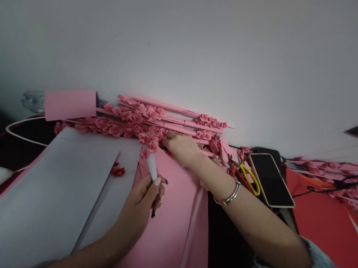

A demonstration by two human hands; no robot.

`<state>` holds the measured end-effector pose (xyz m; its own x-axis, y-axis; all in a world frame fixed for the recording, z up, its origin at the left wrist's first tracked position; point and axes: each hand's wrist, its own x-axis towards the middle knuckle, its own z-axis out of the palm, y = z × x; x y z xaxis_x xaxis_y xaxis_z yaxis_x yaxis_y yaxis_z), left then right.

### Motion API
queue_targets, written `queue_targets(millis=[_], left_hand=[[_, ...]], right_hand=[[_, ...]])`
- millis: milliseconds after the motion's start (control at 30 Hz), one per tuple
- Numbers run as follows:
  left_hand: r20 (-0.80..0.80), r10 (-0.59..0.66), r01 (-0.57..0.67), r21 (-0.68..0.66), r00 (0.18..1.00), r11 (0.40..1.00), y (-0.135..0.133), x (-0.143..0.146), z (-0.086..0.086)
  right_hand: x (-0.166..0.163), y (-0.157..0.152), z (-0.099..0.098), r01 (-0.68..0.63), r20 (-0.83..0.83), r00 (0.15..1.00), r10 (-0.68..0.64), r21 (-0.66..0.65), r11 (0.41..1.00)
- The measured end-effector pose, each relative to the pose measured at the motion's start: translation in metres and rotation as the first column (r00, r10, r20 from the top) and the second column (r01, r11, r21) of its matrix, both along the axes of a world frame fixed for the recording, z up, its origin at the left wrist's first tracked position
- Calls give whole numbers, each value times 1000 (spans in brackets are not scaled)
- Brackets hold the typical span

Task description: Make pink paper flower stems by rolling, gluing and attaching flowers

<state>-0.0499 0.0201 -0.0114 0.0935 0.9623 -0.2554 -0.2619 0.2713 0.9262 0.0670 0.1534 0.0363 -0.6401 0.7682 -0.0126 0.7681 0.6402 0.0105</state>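
Observation:
My left hand (144,197) is closed around a small white tube with a tapered tip (152,166), tip pointing up toward a pink paper flower (149,145). My right hand (182,147) reaches forward with its fingers curled onto the pink paper stems covered in small flowers (141,122) that lie along the wall. Whether those fingers pinch a flower I cannot make out. A silver bangle (231,194) sits on my right wrist. Both hands are over a pink paper sheet (169,234).
Grey-white sheets (59,188) lie to the left, with a small red scrap (117,170). Yellow-handled scissors (249,177) and a dark phone (271,179) rest right of my arm. More flowered stems (341,175) lie far right. A pink-wrapped bottle (67,104) and white cable (24,133) lie at the left.

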Motion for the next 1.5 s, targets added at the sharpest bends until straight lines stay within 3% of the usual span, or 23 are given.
queue_targets(millis=[300,467,567,833,1100,1500], left_hand=[[17,5,-5,0,1000,1000,-1,0,1],[16,9,-8,-6,1000,1000,0,-1,1],[5,13,-13,-14,1000,1000,0,-2,3],[-4,20,-20,0,1000,1000,2,-1,3],[-11,20,-20,-3,1000,1000,2,-1,4],[-4,9,-9,-7,1000,1000,1,-1,4]], right_hand=[[16,8,1,115,-282,948,-149,-135,984],[31,0,4,70,-375,905,-202,-337,939],[33,-13,1,38,-385,901,-202,-392,919],[35,-37,9,138,-386,896,-221,-230,963],[28,-42,3,93,-234,964,-127,-150,984],[35,-47,5,208,-223,950,-219,-74,975]])
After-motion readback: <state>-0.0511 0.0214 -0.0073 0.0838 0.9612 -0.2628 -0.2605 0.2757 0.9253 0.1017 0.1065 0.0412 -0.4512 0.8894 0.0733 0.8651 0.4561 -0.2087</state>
